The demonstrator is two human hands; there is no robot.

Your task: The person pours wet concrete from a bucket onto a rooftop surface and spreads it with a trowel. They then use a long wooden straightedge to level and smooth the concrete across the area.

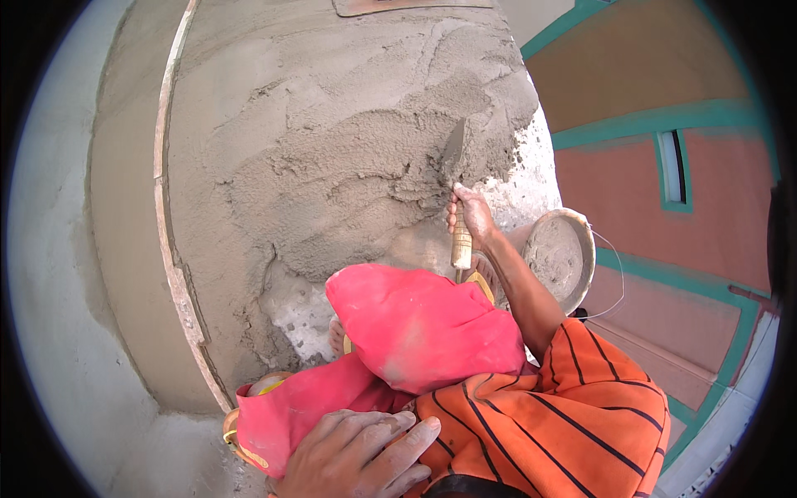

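My right hand (475, 216) is wrapped round the wooden handle of a trowel (462, 247), whose grey metal blade points away from me and touches the wet mortar (349, 158). The mortar is spread over the floor in rough ridges, thick around the blade. Near the lower edge my left hand (357, 452) lies with its fingers stretched out, holding nothing. It rests by my bent leg in pink trousers (423, 328), and its fingertips are smeared with grey.
A round bucket (584, 249) with a wire handle and mortar inside stands right of my arm. A long thin strip (164, 199) runs along the mortar on the left, beside smoother mortar and a pale wall (50, 249). Pink wall panels with green bands (664, 199) rise at right.
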